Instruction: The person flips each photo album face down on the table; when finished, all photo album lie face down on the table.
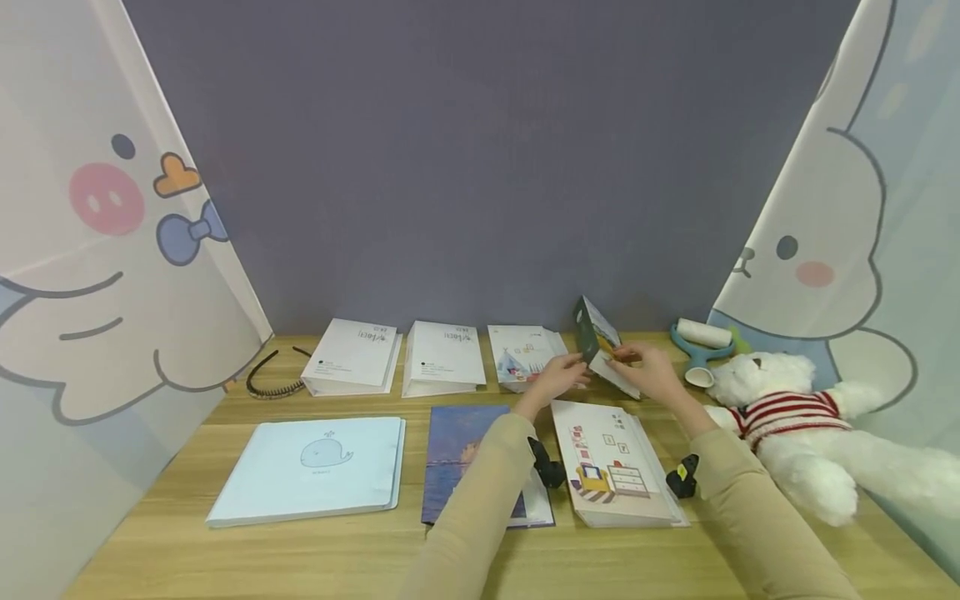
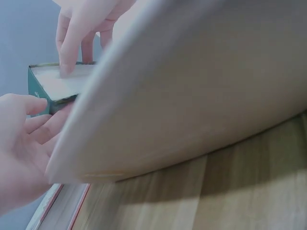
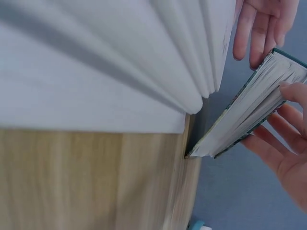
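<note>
A thick book with a dark green spine and cover (image 1: 588,329) leans on end at the back of the table, its page edges facing the hands. My right hand (image 1: 647,371) holds it, thumb on the page edges and fingers behind the cover, as the right wrist view shows for the right hand (image 3: 292,139). My left hand (image 1: 557,382) is at the book's near left corner, fingers extended. In the left wrist view, the left hand (image 2: 24,148) has its thumb and fingers spread around that corner. Just left of it lies a white illustrated book (image 1: 517,354).
Two white books (image 1: 356,354) (image 1: 446,354) stand at back left beside a dark headband (image 1: 273,387). In front lie a whale-cover book (image 1: 326,462), a blue book (image 1: 457,433) and a furniture-cover book (image 1: 611,458). A blue lint roller (image 1: 701,346) and a white teddy bear (image 1: 795,433) sit right.
</note>
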Motion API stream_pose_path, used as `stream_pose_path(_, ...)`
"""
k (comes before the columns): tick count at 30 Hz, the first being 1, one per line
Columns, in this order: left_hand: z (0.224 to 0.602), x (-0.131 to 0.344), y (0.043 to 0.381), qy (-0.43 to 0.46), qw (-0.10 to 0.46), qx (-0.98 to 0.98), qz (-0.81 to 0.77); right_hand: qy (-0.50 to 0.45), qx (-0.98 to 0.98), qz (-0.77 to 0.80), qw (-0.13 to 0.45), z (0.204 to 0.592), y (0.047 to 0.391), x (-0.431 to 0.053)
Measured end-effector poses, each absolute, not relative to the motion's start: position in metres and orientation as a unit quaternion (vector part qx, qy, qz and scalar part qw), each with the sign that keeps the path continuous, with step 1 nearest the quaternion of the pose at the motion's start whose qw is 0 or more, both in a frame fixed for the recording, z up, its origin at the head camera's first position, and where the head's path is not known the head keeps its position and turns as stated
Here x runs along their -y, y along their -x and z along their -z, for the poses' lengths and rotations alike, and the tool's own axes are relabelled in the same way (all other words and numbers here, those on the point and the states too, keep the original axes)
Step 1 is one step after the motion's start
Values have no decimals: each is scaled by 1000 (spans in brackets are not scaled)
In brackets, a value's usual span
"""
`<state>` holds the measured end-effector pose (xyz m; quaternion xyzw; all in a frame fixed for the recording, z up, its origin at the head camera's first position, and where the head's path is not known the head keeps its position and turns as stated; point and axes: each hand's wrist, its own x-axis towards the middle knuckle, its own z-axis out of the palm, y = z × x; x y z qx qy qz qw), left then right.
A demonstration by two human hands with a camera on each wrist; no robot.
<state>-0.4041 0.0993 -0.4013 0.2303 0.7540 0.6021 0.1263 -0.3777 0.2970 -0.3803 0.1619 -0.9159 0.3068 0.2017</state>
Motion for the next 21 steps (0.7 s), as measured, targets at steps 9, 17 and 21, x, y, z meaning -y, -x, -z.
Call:
stream_pose_path(9, 401, -95, 405, -231, 137, -758, -595, -134, 915, -337, 178, 375, 376, -290)
stream_pose_path(17, 401, -94, 401, -227, 149, -760, -590, -146, 906, -369, 149, 370, 377, -286)
stream_pose_path(21, 398, -95, 400, -226, 153, -739, -616, -163, 894, -388, 152, 367, 378, -287)
